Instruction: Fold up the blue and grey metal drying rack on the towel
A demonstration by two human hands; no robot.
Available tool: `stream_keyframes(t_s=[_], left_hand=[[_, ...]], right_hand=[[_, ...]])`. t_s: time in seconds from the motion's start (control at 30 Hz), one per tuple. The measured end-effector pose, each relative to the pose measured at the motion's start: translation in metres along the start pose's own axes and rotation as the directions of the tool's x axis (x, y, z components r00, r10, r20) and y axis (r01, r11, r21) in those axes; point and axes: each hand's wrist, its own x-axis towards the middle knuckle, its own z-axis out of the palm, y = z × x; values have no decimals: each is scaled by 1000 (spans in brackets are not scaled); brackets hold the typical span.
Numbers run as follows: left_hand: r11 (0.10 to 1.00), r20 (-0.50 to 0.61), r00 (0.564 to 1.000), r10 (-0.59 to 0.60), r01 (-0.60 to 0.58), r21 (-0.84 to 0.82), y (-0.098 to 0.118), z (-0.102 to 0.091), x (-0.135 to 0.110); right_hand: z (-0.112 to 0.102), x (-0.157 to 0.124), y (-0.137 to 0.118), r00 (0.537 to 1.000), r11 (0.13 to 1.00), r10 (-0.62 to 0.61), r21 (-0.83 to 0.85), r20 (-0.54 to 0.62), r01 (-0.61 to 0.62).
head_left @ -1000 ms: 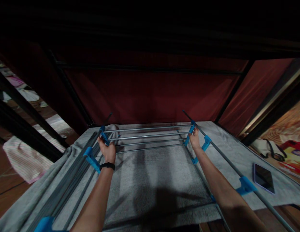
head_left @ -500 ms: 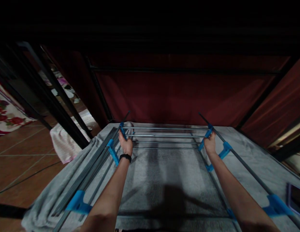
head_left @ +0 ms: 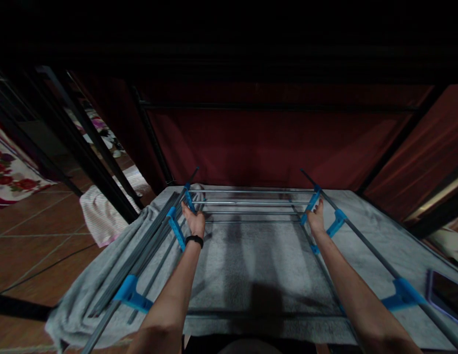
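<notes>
A metal drying rack (head_left: 251,202) with grey rods and blue plastic joints stands over a grey towel (head_left: 251,265) spread on a low surface. My left hand (head_left: 194,220), with a black band on the wrist, is closed round the far left blue joint of the rack. My right hand (head_left: 316,218) grips the far right blue joint (head_left: 312,200) in the same way. Both arms reach straight forward, one along each side rail. Several cross rods run between the two hands.
A phone (head_left: 448,295) lies on the towel at the right edge. Dark red cloth (head_left: 273,142) on a black frame closes off the back. Black bars (head_left: 84,147), a striped cloth (head_left: 103,216) and tiled floor (head_left: 29,236) are at the left.
The view has swung left then settled; the phone has slid toward the right edge. Both hands keep their grip on the far joints, which sit slightly higher than half a second ago.
</notes>
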Motion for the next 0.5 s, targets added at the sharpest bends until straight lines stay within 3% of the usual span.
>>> stream_keyframes(t_s=[0.1, 0.3, 0.4, 0.5], left_hand=[[996, 54, 996, -71, 67, 65, -19, 4, -33], [987, 301, 947, -115, 73, 145, -58, 10, -102], [988, 402, 911, -93, 36, 147, -68, 3, -119], [985, 452, 884, -116, 44, 167, -77, -10, -124]], right_hand=[[6, -33, 16, 989, 993, 116, 14, 90, -118], [11, -118, 48, 963, 987, 146, -107, 229, -124], [4, -144, 64, 953, 986, 129, -135, 274, -95], [-5, -153, 81, 939, 982, 104, -183, 327, -45]])
